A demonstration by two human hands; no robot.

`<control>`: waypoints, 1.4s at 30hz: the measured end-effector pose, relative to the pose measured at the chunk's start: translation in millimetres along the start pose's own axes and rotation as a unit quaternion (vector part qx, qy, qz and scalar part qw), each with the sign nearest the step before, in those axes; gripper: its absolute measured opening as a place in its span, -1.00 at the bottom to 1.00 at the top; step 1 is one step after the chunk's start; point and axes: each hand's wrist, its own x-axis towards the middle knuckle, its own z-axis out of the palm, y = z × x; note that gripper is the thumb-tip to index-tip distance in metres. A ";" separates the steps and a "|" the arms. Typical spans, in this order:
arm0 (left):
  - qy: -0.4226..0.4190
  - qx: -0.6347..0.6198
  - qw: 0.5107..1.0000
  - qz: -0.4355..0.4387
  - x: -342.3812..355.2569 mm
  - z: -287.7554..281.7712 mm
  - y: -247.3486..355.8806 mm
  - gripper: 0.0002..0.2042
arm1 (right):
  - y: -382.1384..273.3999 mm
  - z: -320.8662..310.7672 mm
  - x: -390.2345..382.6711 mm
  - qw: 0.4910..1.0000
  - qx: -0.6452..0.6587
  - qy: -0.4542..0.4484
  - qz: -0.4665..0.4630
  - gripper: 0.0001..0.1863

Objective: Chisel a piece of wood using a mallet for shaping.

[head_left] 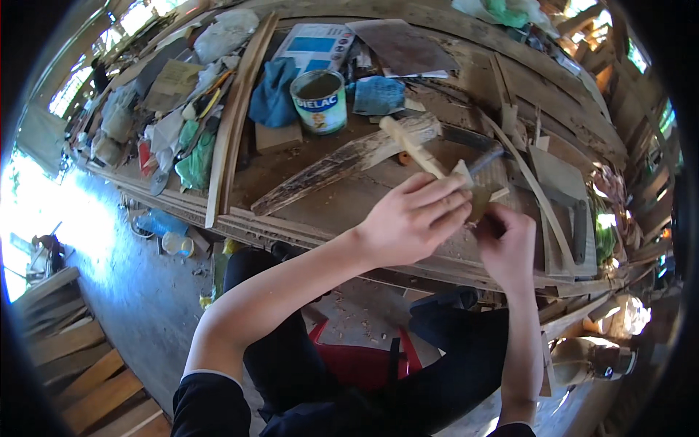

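Note:
Over the workbench [320, 197], my left hand [419, 218] is closed around a pale wooden stick [411, 146], whose blunt end points up and to the left. Close beside it, my right hand [506, 244] has its fingers curled in a pinch at a small brownish piece [480, 200], possibly sandpaper, between the two hands. My fingers partly hide this piece. A light scrap shows at the stick's lower end. Behind my left hand lies a rough, weathered wood piece [342, 167]. The metal bar of a tool [486, 159] shows just beyond my hands.
A tin can [320, 109] stands near blue cloths [275, 95]. Long wooden strips [237, 116] divide off a cluttered heap [182, 102] at the left. A metal square [579, 218] lies at the right. Below the bench is a red stool [360, 360]; shavings litter the floor.

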 end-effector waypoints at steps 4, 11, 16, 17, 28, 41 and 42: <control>-0.025 -0.001 0.999 -0.029 8.6 -7.5 2.1 -0.75 | -3.1 8.9 -2.6 0.991 0.126 0.031 -0.039 -0.87; -0.029 -0.007 0.995 -0.097 6.1 -14.4 -10.7 -0.89 | -1.8 7.5 -3.7 0.994 0.097 -0.011 -0.056 -0.84; -0.008 0.063 0.986 -0.154 14.6 -21.0 7.2 -0.87 | -2.3 5.9 -2.7 0.995 0.100 0.008 -0.012 -0.86; -0.046 0.111 0.981 -0.152 15.3 -21.4 14.2 -0.85 | 2.5 8.7 -2.7 0.996 0.073 0.047 -0.025 -0.84; -0.035 -0.053 0.974 -0.218 21.3 -15.5 21.7 -0.59 | -11.7 14.7 3.0 0.991 0.052 0.117 -0.048 -0.93; 0.017 -0.023 0.990 -0.140 14.4 -13.8 4.1 -0.75 | -15.7 -0.2 6.4 0.968 0.245 -0.018 0.044 -0.89; 0.004 -0.007 0.992 -0.130 14.0 -11.7 2.8 -0.74 | -14.8 1.7 6.0 0.987 0.159 0.016 0.005 -0.89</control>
